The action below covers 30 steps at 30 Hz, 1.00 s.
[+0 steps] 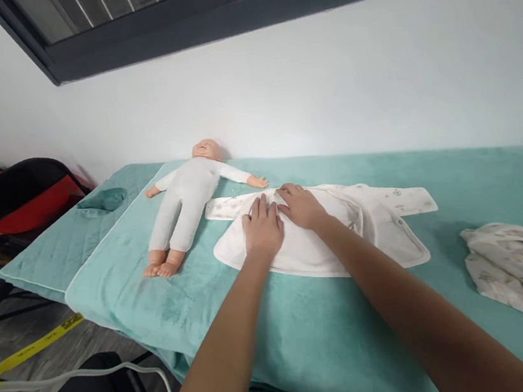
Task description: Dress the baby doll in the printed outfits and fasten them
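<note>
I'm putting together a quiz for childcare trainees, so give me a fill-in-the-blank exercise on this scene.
1. The baby doll lies on its ____, arms spread.
2. The left hand and the right hand rest palm-____ on the white baby garment.
3. A second, crumpled garment lies near the ____ edge of the view.

Missing words: back; down; right.
</note>
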Tool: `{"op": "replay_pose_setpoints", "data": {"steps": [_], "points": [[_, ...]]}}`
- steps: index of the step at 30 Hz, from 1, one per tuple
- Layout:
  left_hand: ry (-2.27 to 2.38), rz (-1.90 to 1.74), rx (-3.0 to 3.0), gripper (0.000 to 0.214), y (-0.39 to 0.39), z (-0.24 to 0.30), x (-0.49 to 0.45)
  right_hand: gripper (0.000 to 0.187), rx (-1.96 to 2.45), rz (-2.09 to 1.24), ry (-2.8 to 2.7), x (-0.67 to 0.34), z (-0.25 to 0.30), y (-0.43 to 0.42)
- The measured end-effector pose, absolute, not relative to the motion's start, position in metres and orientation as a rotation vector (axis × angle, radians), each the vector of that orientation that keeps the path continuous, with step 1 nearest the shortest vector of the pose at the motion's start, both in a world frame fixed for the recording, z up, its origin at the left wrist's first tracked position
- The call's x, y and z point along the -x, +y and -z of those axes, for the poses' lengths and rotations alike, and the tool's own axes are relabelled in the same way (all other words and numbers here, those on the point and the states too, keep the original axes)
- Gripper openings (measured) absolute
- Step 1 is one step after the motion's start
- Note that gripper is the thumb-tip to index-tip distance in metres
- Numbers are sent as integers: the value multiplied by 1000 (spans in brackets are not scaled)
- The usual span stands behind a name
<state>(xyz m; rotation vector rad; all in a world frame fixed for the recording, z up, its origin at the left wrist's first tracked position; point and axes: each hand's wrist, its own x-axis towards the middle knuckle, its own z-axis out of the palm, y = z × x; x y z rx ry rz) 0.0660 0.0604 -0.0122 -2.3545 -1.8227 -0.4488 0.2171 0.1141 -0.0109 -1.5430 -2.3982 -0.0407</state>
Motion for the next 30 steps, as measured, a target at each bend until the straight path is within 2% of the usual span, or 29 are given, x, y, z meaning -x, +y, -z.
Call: {"op": "replay_pose_setpoints", "data": {"steps": [10,18,30], "points": [[-1849,450,2384,51,63,15,-65,55,1623,59,-2418,-213,15,115],[-1858,459,2430,50,54,11,-63,61,1768,78,-2367,-207,18,83],[-1729,436,2591,51,-29,17,-51,56,1722,51,-2454,-231,12,4]]}}
